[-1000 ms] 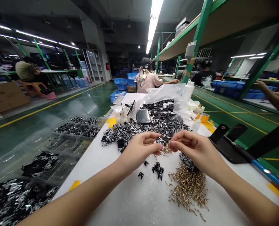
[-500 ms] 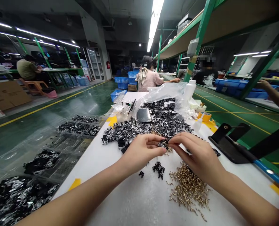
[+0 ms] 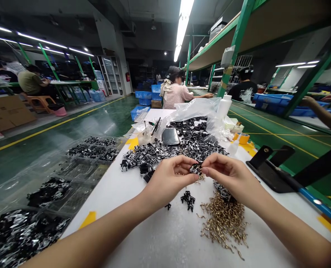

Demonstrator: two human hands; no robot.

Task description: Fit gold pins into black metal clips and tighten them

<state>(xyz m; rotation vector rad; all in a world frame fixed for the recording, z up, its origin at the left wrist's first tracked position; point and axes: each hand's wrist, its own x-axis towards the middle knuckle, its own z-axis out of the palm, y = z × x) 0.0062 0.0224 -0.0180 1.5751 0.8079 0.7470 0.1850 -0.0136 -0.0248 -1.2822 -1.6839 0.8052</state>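
Over the white tabletop, my left hand pinches a small black-and-silver part between thumb and fingers. My right hand meets it from the other side, its thumb and forefinger closed at the part's right edge; whether a smaller piece is between those fingertips is hidden. Just beyond both hands spreads a heap of black and silver parts. Below my right hand lies a pile of small bent brass-coloured pieces. A little cluster of black pieces sits to the left of that pile.
Clear divided trays of similar parts stand along the left. A black metal fixture with a blue handle is at the right edge. Behind the heap are a dark shallow dish, tweezers and plastic bags. Co-workers sit farther off.
My right hand has turned and its thumb has come up against the part's right side. The left hand keeps its pinch, shifted very slightly. More dark parts now show beneath my right hand.
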